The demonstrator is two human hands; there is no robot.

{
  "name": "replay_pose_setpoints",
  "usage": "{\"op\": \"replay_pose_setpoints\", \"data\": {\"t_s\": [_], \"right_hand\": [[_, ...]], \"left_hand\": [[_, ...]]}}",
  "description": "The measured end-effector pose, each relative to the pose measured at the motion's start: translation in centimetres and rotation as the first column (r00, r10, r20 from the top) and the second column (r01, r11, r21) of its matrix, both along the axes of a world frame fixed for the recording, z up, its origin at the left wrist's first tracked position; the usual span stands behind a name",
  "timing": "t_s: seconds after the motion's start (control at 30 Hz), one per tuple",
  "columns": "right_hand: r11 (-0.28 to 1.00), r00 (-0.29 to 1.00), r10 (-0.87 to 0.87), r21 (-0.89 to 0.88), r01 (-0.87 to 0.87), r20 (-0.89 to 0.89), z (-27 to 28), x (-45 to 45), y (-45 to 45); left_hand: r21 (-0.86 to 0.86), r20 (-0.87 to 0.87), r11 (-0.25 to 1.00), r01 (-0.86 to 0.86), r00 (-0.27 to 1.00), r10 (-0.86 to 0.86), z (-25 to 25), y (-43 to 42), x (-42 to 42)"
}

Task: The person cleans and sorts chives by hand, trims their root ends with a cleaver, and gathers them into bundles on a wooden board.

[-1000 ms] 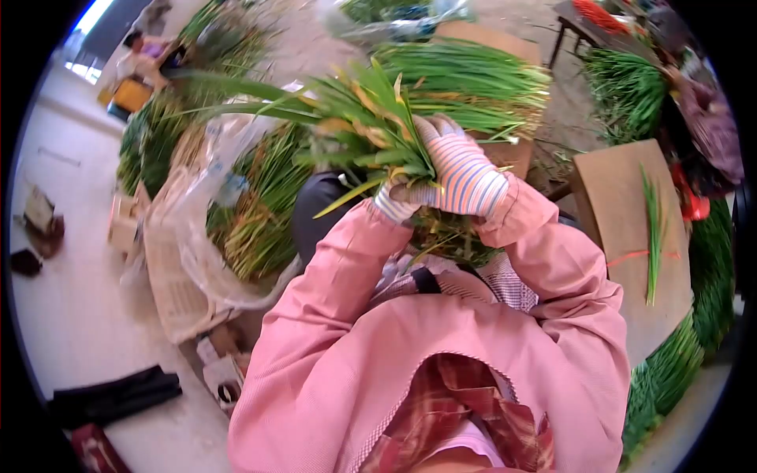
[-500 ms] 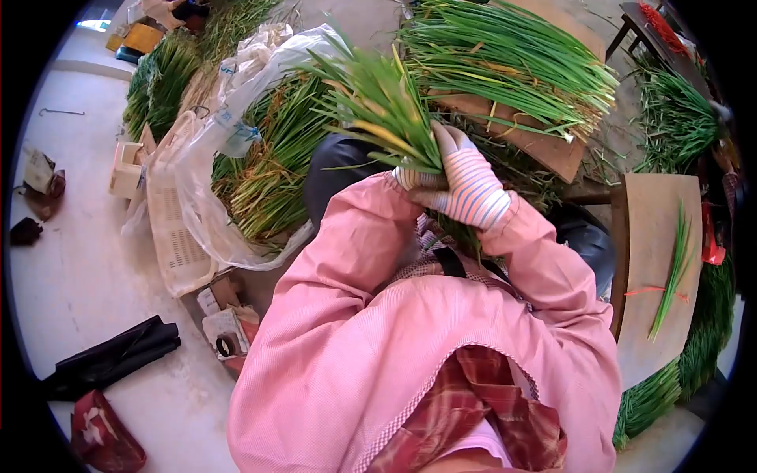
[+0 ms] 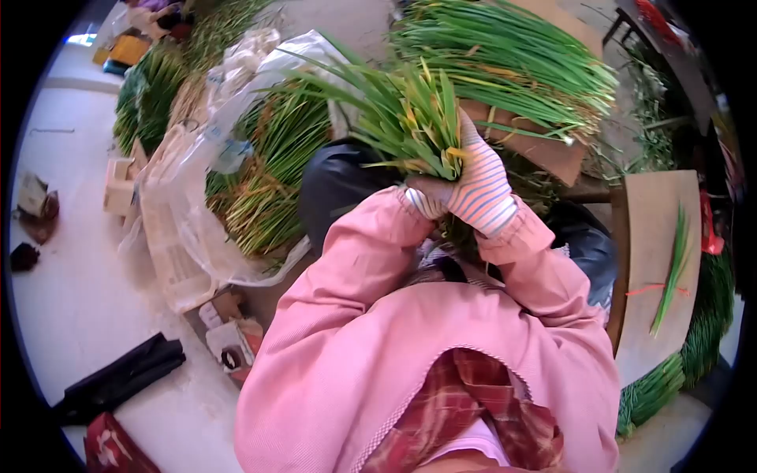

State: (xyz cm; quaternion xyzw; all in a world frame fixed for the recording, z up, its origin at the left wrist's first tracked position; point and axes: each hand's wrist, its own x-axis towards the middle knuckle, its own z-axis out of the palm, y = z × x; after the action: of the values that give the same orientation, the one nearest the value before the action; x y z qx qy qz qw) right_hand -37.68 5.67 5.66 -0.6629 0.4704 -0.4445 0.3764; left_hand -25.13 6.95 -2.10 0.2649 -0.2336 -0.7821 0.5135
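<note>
At upper centre we see the striped-gloved right hand (image 3: 482,185) and left hand (image 3: 428,197) closed around a fanned green bunch (image 3: 418,126) of slender leaves (some yellowing). Crinkled clear plastic (image 3: 226,160) lies left, a flat tan board (image 3: 653,236) right, pale floor (image 3: 87,292) far left.

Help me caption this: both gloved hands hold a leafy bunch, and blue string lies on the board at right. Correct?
Not blue: the head view shows red string on the board. The gloved left hand and right hand do hold the leafy bunch.
</note>
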Motion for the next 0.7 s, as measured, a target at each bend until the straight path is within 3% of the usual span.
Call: {"op": "replay_pose_setpoints", "data": {"t_s": [0.03, 0.1, 0.13, 0.17, 0.2, 0.37, 0.43, 0.47, 0.5, 0.53, 0.57, 0.6, 0.63, 0.67, 0.7], "right_hand": [[0.999, 0.989, -0.030, 0.022, 0.028, 0.143, -0.1, -0.3, -0.4], [0.969, 0.861, 0.100, 0.147, -0.198, 0.499, -0.1, -2.1, -0.6], [0.946, 0.780, 0.065, 0.210, -0.246, 0.622, 0.0, -3.0, -0.4], [0.949, 0.743, 0.046, 0.203, -0.241, 0.668, 0.0, -3.7, -0.7], [0.936, 0.718, 0.021, 0.238, -0.258, 0.696, 0.2, -4.3, -0.6], [0.931, 0.681, -0.093, 0.306, -0.200, 0.726, 0.0, -4.9, 0.0], [0.937, 0.621, -0.132, 0.303, -0.177, 0.772, 0.1, -4.1, 0.3], [0.945, 0.610, -0.121, 0.279, -0.170, 0.783, 0.0, -3.6, 0.2], [0.945, 0.607, -0.117, 0.276, -0.175, 0.786, 0.2, -3.4, 0.3], [0.935, 0.610, -0.116, 0.293, -0.198, 0.784, 0.5, -3.1, 0.5], [0.926, 0.615, -0.112, 0.307, -0.220, 0.780, 1.1, -2.8, 0.7], [0.943, 0.709, -0.105, 0.296, -0.151, 0.698, 0.8, -2.8, 0.4], [0.944, 0.706, -0.103, 0.293, -0.153, 0.700, 1.0, -2.9, 0.1], [0.989, 0.763, 0.072, 0.051, -0.137, 0.642, 1.6, -3.2, -0.1], [0.972, 0.813, 0.219, -0.189, -0.137, 0.540, 2.2, -3.7, -0.2]], "left_hand": [[-0.063, 0.053, 0.996, 0.061, 0.997, -0.058, 0.7, 0.0, -1.6], [-0.157, 0.145, 0.974, 0.165, 0.979, -0.142, 1.4, -0.2, -4.6], [-0.189, 0.173, 0.960, 0.206, 0.970, -0.174, 1.4, -0.3, -5.8], [-0.197, 0.167, 0.955, 0.224, 0.967, -0.192, 1.2, -0.5, -6.8], [-0.112, 0.018, 0.961, 0.252, 0.968, -0.252, 0.7, -0.9, -7.4], [-0.196, 0.046, 0.900, 0.389, 0.921, -0.387, 0.5, -0.9, -7.8], [-0.064, -0.226, 0.910, 0.409, 0.883, -0.412, 0.7, -1.0, -7.8], [0.092, -0.495, 0.888, 0.451, 0.795, -0.352, 0.7, -1.2, -7.8], [0.093, -0.490, 0.890, 0.447, 0.798, -0.350, 0.7, -0.9, -7.5], [-0.081, -0.172, 0.941, 0.328, 0.926, -0.337, 0.7, -0.6, -7.2], [-0.189, -0.009, 0.939, 0.287, 0.956, -0.294, 0.8, -0.8, -7.0], [-0.289, 0.151, 0.923, 0.253, 0.964, -0.217, 0.9, -1.0, -6.8], [-0.448, 0.321, 0.880, 0.158, 0.947, -0.006, 0.8, -2.2, -6.7], [-0.603, 0.439, 0.791, 0.101, 0.870, 0.224, 0.6, -3.6, -6.6], [-0.587, 0.368, 0.807, 0.065, 0.909, 0.194, 1.6, -4.0, -5.8]]}}
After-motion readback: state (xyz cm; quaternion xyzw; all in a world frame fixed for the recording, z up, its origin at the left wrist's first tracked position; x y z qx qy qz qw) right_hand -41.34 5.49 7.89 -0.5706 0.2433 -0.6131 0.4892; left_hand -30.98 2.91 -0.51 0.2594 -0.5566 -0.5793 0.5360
